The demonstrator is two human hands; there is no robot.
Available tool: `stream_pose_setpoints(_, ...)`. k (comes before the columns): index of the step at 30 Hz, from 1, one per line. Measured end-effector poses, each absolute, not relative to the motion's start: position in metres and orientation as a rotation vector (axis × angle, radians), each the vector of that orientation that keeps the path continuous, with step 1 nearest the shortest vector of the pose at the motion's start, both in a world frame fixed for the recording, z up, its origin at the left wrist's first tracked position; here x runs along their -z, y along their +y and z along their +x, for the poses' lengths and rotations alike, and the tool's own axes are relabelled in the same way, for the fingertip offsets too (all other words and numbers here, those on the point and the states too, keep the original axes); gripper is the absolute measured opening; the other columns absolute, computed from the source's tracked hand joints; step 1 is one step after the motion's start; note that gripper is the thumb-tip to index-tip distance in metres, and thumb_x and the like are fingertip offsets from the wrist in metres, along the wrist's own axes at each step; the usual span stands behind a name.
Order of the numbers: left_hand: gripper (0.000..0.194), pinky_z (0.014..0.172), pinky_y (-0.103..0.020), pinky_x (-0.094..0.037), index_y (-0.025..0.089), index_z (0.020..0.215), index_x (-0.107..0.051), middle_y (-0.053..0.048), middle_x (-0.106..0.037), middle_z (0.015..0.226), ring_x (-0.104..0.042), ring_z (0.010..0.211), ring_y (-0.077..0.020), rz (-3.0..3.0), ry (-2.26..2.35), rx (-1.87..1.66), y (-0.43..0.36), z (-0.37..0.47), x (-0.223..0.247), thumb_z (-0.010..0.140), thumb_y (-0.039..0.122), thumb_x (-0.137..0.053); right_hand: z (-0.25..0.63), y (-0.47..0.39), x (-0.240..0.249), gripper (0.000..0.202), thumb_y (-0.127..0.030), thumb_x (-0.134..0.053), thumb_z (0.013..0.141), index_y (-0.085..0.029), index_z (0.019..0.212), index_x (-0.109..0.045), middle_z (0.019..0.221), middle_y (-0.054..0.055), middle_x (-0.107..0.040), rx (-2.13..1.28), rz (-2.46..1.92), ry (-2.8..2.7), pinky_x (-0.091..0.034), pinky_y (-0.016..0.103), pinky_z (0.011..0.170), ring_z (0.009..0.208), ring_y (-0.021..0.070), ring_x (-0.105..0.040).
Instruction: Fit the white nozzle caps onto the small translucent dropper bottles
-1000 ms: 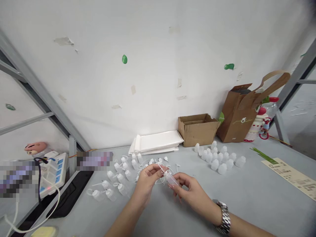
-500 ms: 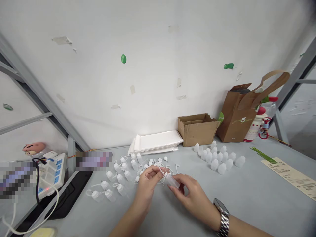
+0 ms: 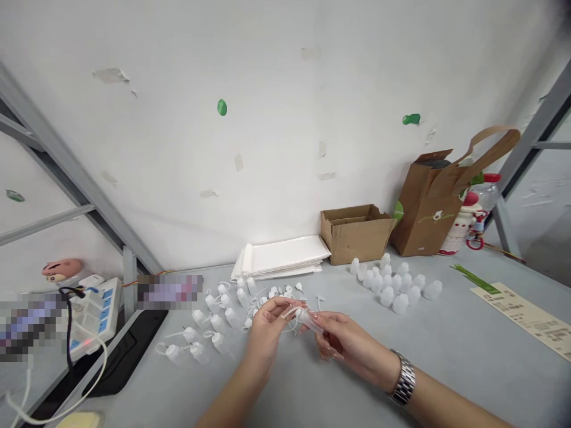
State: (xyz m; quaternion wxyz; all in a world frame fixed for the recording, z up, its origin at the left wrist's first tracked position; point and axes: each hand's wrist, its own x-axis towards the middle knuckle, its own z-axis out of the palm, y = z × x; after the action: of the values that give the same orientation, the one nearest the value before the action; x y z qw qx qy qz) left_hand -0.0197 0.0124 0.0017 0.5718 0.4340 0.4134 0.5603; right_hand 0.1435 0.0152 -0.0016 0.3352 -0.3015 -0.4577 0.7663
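Between my two hands is a small translucent squeeze bottle [image 3: 314,323], lying tilted with its top toward the left. My right hand [image 3: 348,345] is closed on the bottle's body. My left hand [image 3: 270,327] pinches the white cap [image 3: 300,314] at the bottle's top, which has a thin loop strap; the fingertips partly hide it. Behind my hands lies a heap of loose white caps [image 3: 273,292] with straps. Several capped bottles [image 3: 217,323] stand in rows to the left. Off to the right, several uncapped bottles [image 3: 387,296] are grouped on the grey table [image 3: 307,392].
A stack of white padded envelopes [image 3: 285,255] lies against the wall, beside an open cardboard box [image 3: 360,241]. Farther right stand a brown paper bag [image 3: 426,214] and a printed card [image 3: 526,318]. On the left are a power strip [image 3: 100,318] with cables and a black pad [image 3: 127,353].
My right hand has turned over, so its fingers now sit differently around the bottle and the watch face has rolled out of sight. My left hand stays nearly in place at the cap.
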Motion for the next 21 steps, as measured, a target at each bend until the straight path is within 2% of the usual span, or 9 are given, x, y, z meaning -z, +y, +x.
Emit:
stream_pose_setpoints(5,0.017,0.080,-0.031,-0.043,0.017,0.068,-0.063,-0.007,-0.073,0.080,-0.063,0.085,-0.0205,0.933,1.050,-1.365,0.013,-0.017,0.003,0.064,0.030,-0.074,0.140,0.014,0.005,0.037,-0.052,-0.061,0.073,-0.016,0.073,-0.055,0.049,-0.006,-0.045,-1.640,-1.064,-1.426,-0.028,0.022,0.047,0.045,0.0084,-0.037)
stream_pose_setpoints(9,0.021,0.081,-0.032,-0.043,0.017,0.064,-0.060,-0.005,-0.072,0.077,-0.064,0.084,-0.0210,0.876,1.042,-1.383,0.012,-0.014,0.005,0.061,0.031,-0.075,0.138,0.002,0.005,0.024,-0.040,-0.055,0.081,-0.017,0.087,-0.060,0.068,0.000,-0.057,-1.178,-1.187,-1.683,-0.036,0.025,0.058,0.060,0.0134,-0.047)
stream_pose_setpoints(12,0.019,0.082,-0.032,-0.043,0.017,0.066,-0.061,-0.005,-0.072,0.078,-0.063,0.089,-0.0219,0.902,0.990,-1.360,0.011,-0.013,0.003,0.064,0.032,-0.074,0.138,-0.003,0.005,0.021,-0.036,-0.054,0.083,-0.019,0.091,-0.060,0.078,0.001,-0.061,-1.032,-1.187,-1.733,-0.036,0.026,0.062,0.064,0.0139,-0.048)
stream_pose_setpoints(14,0.019,0.081,-0.031,-0.043,0.017,0.067,-0.062,-0.006,-0.072,0.079,-0.063,0.089,-0.0215,0.914,0.956,-1.343,0.010,-0.013,0.000,0.064,0.031,-0.074,0.139,-0.001,0.003,0.024,-0.041,-0.055,0.081,-0.017,0.083,-0.058,0.067,-0.001,-0.056,-1.171,-1.146,-1.654,-0.034,0.025,0.057,0.058,0.0122,-0.044)
stream_pose_setpoints(16,0.017,0.074,-0.029,-0.045,0.017,0.067,-0.062,-0.005,-0.071,0.078,-0.062,0.083,-0.0197,0.913,0.899,-1.313,0.008,-0.014,-0.005,0.065,0.030,-0.073,0.140,0.004,0.001,0.032,-0.048,-0.057,0.078,-0.017,0.073,-0.054,0.052,-0.006,-0.042,-1.507,-1.018,-1.512,-0.030,0.023,0.050,0.047,0.0087,-0.034)
stream_pose_setpoints(18,0.015,0.070,-0.028,-0.045,0.017,0.069,-0.062,-0.004,-0.069,0.077,-0.062,0.079,-0.0184,0.916,0.834,-1.285,0.007,-0.016,-0.008,0.066,0.028,-0.073,0.141,0.009,-0.001,0.036,-0.052,-0.057,0.077,-0.016,0.072,-0.053,0.044,-0.011,-0.029,-1.881,-0.801,-1.353,-0.029,0.022,0.047,0.040,0.0058,-0.021)
stream_pose_setpoints(21,0.014,0.074,-0.029,-0.044,0.017,0.070,-0.062,-0.004,-0.069,0.077,-0.062,0.080,-0.0181,0.927,0.800,-1.289,0.006,-0.016,-0.011,0.067,0.027,-0.072,0.142,0.011,-0.001,0.039,-0.055,-0.055,0.078,-0.016,0.079,-0.054,0.042,-0.013,-0.029,-2.113,-0.603,-1.267,-0.034,0.023,0.048,0.036,0.0041,-0.018)
